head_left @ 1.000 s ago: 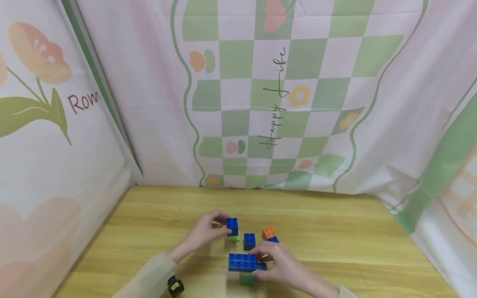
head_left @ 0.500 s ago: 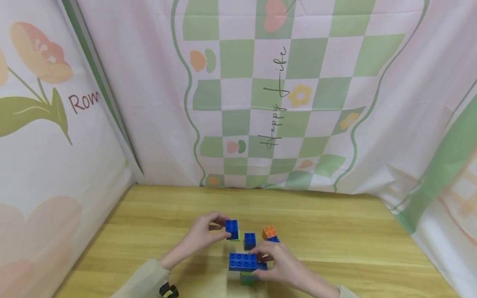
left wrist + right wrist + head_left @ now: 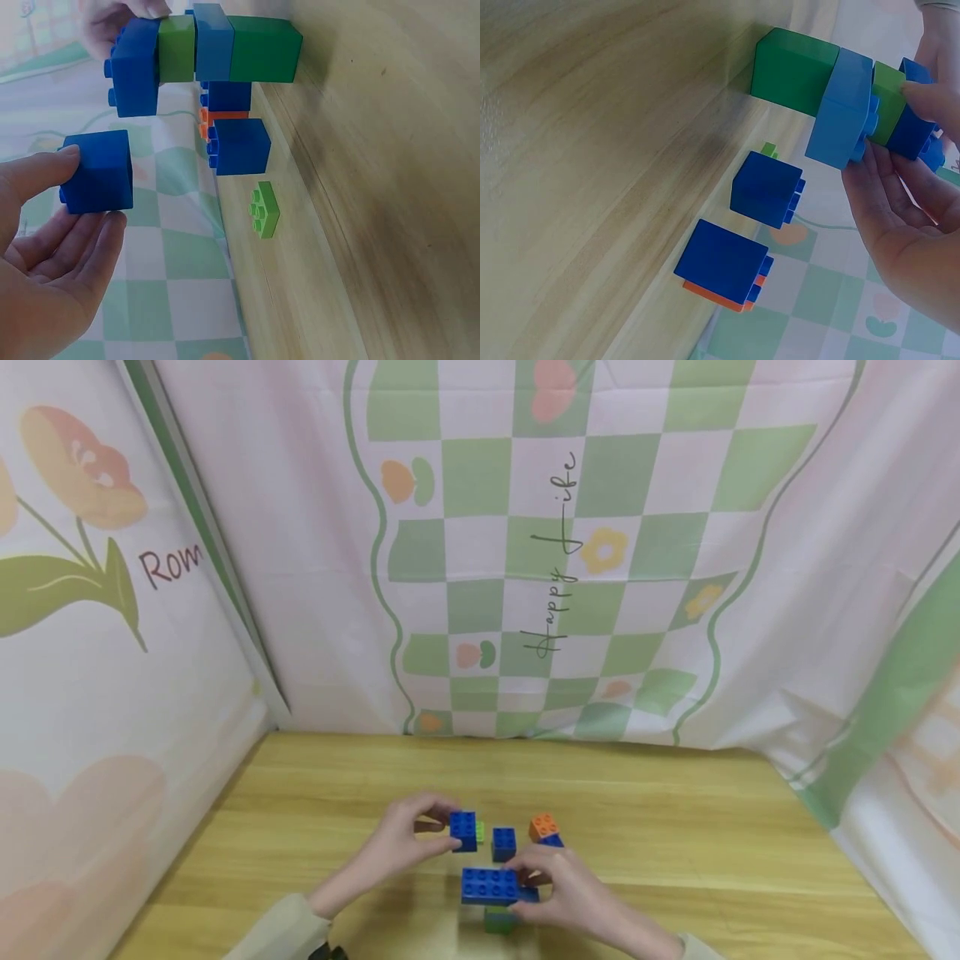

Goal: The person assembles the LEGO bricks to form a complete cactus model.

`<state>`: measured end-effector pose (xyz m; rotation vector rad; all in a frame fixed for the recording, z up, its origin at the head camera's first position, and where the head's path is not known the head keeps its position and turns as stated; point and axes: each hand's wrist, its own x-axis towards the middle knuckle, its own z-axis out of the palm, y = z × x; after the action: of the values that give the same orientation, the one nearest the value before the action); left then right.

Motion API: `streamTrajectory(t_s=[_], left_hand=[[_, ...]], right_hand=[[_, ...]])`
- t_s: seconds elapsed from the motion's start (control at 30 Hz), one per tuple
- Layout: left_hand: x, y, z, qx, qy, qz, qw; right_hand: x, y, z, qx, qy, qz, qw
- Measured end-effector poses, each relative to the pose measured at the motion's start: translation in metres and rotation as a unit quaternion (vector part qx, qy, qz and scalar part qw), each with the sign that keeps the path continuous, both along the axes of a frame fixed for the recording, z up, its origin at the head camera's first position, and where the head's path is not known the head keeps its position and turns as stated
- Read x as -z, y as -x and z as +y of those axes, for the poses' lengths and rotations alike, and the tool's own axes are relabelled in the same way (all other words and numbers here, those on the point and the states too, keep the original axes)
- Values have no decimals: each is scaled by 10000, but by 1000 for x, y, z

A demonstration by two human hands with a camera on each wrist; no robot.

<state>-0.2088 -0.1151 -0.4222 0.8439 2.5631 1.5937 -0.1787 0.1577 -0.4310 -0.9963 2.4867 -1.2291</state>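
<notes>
My left hand (image 3: 401, 839) pinches a square blue building brick (image 3: 462, 831) between thumb and fingers, raised over the table. To its right, my right hand (image 3: 570, 893) grips the upper part of a brick stack. A long blue brick (image 3: 489, 885) tops that stack. Below it come a lime green brick (image 3: 887, 103), a lighter blue brick (image 3: 838, 112) and a dark green brick (image 3: 793, 69) at the bottom. In the left wrist view, the held blue brick is apart from the stack, its studs turned away from the table.
Beyond the stack, a square blue brick (image 3: 504, 843) stands on the wooden table (image 3: 690, 827). A thin lime green brick (image 3: 264, 211) lies left of it. Farther right, an orange brick (image 3: 543, 827) sits beside another blue brick (image 3: 552, 841). Patterned cloth (image 3: 551, 552) hangs behind.
My left hand has drawn slightly left and toward me with the blue brick, uncovering more of the thin lime green brick behind it. My right hand and the stack stay put.
</notes>
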Motion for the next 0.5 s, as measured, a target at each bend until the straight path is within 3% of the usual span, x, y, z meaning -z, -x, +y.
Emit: streamTrajectory(t_s=[0.5], left_hand=[[-6,-20,-5,-78,39,-99,9999]], right_hand=[[1,-1,-1,4,-5,138,9999]])
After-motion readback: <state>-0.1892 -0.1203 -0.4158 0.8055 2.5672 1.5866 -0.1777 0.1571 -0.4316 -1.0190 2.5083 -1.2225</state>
